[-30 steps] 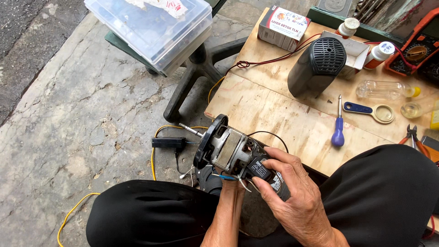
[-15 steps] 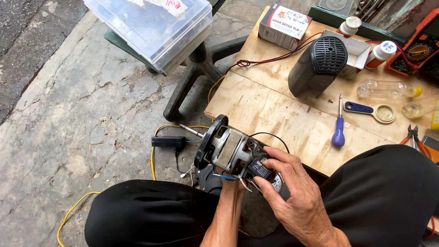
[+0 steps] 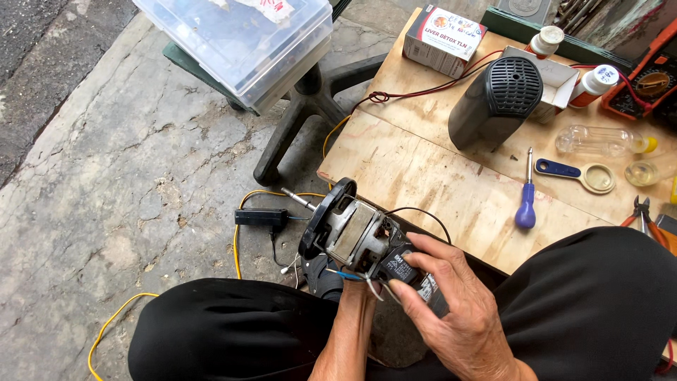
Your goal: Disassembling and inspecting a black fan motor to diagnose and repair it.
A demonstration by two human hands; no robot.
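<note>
bare cracked pavement lies open to the left. yellow cable and a small black box crowd the ground ahead. the wooden board has open room before a screwdriver and dark motor cover.

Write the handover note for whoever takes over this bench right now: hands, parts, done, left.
Right hand: fingers on the black block at the rear of the small electric fan motor with black round front plate, held above the lap.
Left hand: only the forearm shows, under the motor; its grip is hidden.
Parts: black grilled motor cover and blue-handled screwdriver lie on the plywood board; black plug block on yellow cable lies on the concrete.
Done: cover is off the motor.
Left: loose wires hang at the rear; cover not refitted.
</note>
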